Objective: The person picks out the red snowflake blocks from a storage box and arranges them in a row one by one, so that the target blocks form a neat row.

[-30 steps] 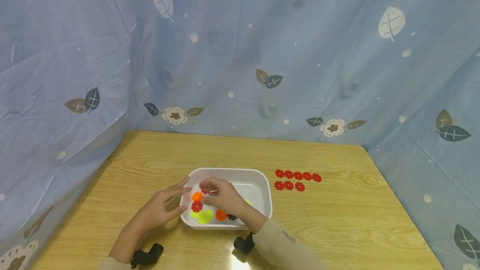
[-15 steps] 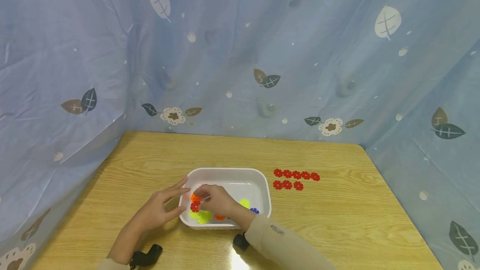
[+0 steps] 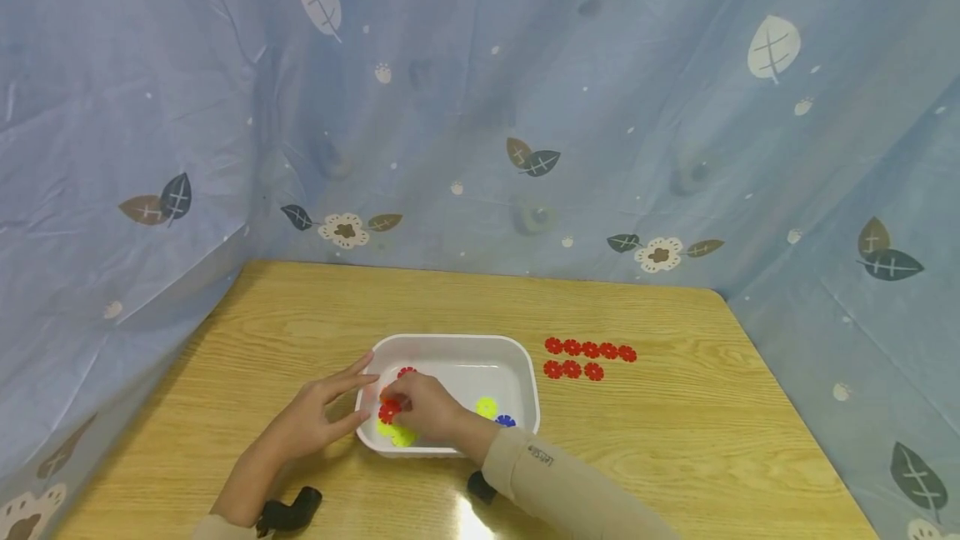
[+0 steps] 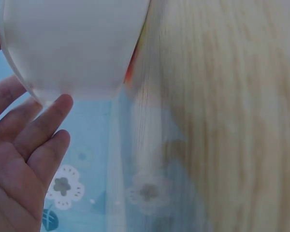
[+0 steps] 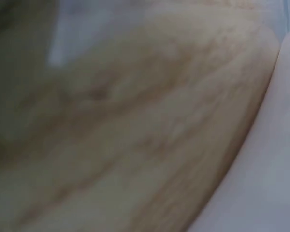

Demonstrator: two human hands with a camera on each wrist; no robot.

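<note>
A white tray (image 3: 459,340) on the table holds flower-shaped plastic snowflake discs. My right hand (image 3: 431,411) reaches into its left side, thumb and index fingertip pinching the edges of a red snowflake disc (image 3: 389,412). Partly under these fingers are yellow discs (image 3: 402,437); another red disc (image 3: 407,372) lies just behind the hand. My left hand (image 3: 315,417) has its fingers spread against the tray's left end; in the left wrist view, its fingertips (image 4: 63,104) are by the tray wall (image 4: 72,53). The right wrist view is blurred and shows no fingers.
Right of the tray, red discs lie in two rows, a longer back row (image 3: 591,349) and a shorter front row (image 3: 572,370). A yellow disc (image 3: 487,407) and a blue disc (image 3: 505,421) are in the tray's right part. A patterned blue curtain (image 3: 465,107) surrounds the wooden table (image 3: 675,423).
My right hand has moved left and down within the tray, closing in on the red disc and covering the orange ones. My left hand has stayed at the tray's left end.
</note>
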